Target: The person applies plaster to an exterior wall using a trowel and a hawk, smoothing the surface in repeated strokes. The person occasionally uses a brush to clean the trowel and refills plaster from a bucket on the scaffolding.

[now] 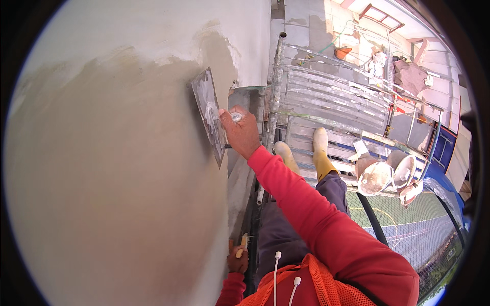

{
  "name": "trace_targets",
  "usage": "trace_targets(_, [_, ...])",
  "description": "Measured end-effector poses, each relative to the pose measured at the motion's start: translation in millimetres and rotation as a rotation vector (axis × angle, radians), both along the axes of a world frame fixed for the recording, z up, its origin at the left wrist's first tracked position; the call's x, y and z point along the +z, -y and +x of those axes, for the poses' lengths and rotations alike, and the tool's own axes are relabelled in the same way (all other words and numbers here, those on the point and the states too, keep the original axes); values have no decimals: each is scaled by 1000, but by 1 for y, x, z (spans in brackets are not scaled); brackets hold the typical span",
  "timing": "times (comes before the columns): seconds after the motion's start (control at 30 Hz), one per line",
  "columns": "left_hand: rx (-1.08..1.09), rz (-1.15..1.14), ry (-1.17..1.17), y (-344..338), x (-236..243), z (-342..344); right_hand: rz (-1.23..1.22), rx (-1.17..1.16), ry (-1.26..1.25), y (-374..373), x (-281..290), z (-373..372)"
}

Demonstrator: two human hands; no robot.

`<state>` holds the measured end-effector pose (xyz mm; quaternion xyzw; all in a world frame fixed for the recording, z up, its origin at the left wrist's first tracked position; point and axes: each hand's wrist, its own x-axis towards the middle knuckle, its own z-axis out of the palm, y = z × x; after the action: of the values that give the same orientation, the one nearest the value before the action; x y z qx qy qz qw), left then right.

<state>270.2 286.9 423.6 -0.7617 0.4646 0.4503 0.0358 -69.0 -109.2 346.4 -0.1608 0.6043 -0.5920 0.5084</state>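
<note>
Wet grey plaster wall [112,168] fills the frame's left; right hand [240,133] grasps a flat steel trowel [208,115] against it, left hand [237,259] clenches a wooden handle [242,246] at lower centre, above a slatted metal scaffold [332,102].

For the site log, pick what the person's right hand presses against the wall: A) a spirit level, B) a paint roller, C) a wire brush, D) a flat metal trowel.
D: the right hand grips the handle of a flat metal trowel whose plaster-smeared blade lies against the grey wet plaster on the wall.
</note>
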Motion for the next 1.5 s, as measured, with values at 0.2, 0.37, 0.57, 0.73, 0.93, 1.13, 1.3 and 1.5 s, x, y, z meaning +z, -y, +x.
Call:
trace_targets(0.2, [213, 160, 32, -14, -3, 6, -215, 85, -315, -3, 15, -15])
trace_targets(0.37, [216, 162, 12, -11, -8, 1, -297, 207, -530, 26, 7, -40])
trace_targets(0.57, [99, 97, 20, -5, -8, -9, -307, 260, -686, 36, -57, -43])
trace_targets(0.73, [274, 195, 11, -10, -20, -3, -205, 250, -453, 25, -112, -21])
trace_targets(0.93, [290, 202, 29, -19, -14, 0, 126, 104, -329, -37, -148, 21])
trace_targets(1.13, [307, 189, 36, -22, -13, -5, 151, -21, 134, -43, -129, 21])
trace_targets(1.3, [387, 230, 0, -19, -12, -8, 207, -1, 468, 4, -107, 19])
trace_targets(1.5, [399, 250, -30, -14, -7, -12, -50, 61, 128, -4, -18, 35])
